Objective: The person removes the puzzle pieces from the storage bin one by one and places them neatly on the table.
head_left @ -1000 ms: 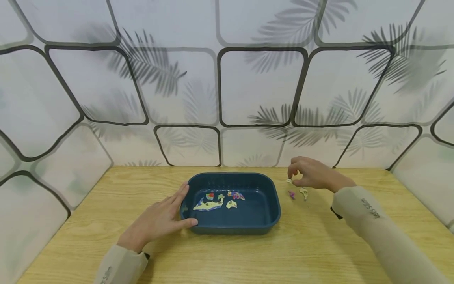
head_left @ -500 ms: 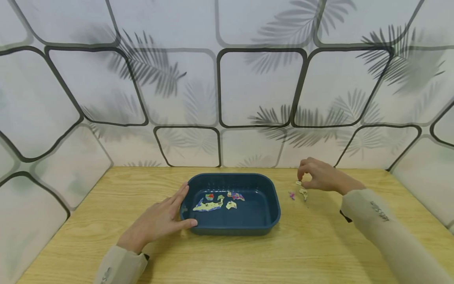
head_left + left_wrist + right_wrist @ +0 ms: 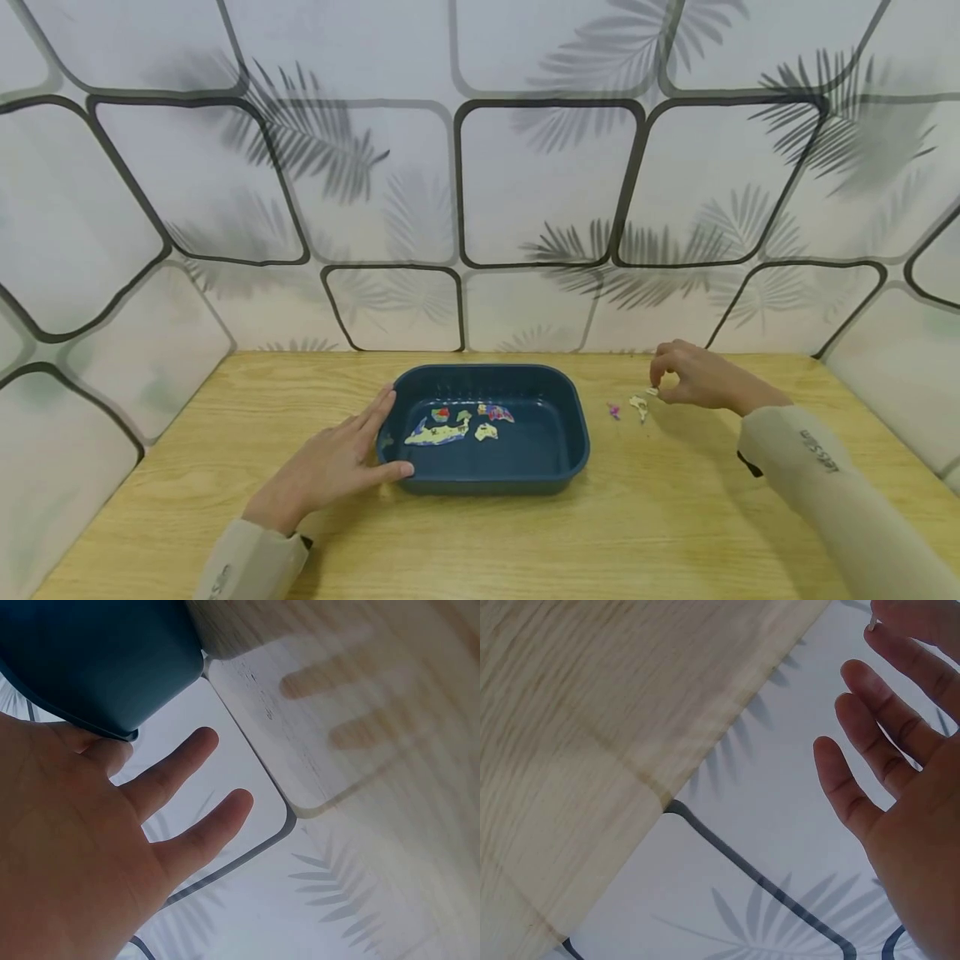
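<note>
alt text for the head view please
A person's right hand pinches a small pale piece over a wood-grain table, near a pale yellow piece and a pink piece; their left hand touches a dark blue tub holding colourful pieces.

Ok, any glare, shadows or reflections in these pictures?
Head view: pale glints inside the blue tray, a soft shadow on the table beside the right sleeve; left wrist view: the glossy table mirrors two fingers of the left hand; right wrist view: the table faintly reflects the wall pattern, and the piece pinched in the right hand is a mere sliver.
</note>
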A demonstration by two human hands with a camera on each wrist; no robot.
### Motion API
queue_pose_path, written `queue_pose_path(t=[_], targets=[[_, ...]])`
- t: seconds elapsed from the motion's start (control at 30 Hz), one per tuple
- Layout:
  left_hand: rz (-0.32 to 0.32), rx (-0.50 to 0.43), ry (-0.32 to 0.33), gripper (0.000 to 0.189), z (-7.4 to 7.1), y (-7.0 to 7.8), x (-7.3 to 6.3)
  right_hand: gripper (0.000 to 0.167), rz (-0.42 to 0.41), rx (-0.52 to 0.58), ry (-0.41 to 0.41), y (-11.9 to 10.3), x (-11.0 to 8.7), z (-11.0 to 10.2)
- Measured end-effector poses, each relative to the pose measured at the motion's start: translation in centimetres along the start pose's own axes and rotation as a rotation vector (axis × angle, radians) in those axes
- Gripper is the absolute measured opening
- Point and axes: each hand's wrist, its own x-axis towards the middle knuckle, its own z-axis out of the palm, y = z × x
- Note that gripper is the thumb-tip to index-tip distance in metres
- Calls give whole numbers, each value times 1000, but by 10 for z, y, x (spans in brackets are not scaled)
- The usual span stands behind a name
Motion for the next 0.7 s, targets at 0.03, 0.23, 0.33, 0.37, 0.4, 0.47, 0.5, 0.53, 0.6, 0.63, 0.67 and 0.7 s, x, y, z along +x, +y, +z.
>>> queue_pose_path(t=[0.03,0.23,0.33,0.37,0.4,0.47,0.5,0.53,0.6,0.63,0.67,0.7], targets=[[-2,-1,-1,101,0,0,0,9,5,0,-10,2,-1,1],[-1,-2,2,100,1,0,0,8,8,0,-42,15,-6,9],[1,0,5,100,2,0,1,9,-14,-6,-32,20,-8,14],[1,1,4,100,2,0,1,9,-19,-4,-28,21,-9,15],[-1,1,3,100,1,0,1,9,-24,-4,-25,22,-9,16],[-6,-1,-1,101,1,0,0,9,-33,0,-17,24,-10,18],[-8,-3,-3,101,1,0,0,10,-31,3,-16,24,-10,18],[-9,-3,-5,101,0,0,0,10,-34,5,-14,25,-10,19],[-10,-3,-7,101,0,0,-1,10,-26,12,-20,26,-10,20],[-9,-3,-7,101,0,0,-1,10,-27,16,-21,26,-10,20],[-9,-2,-6,101,0,0,-1,9,-25,20,-26,26,-9,21],[-9,-3,-5,101,0,0,-1,7,-23,23,-31,26,-9,20]])
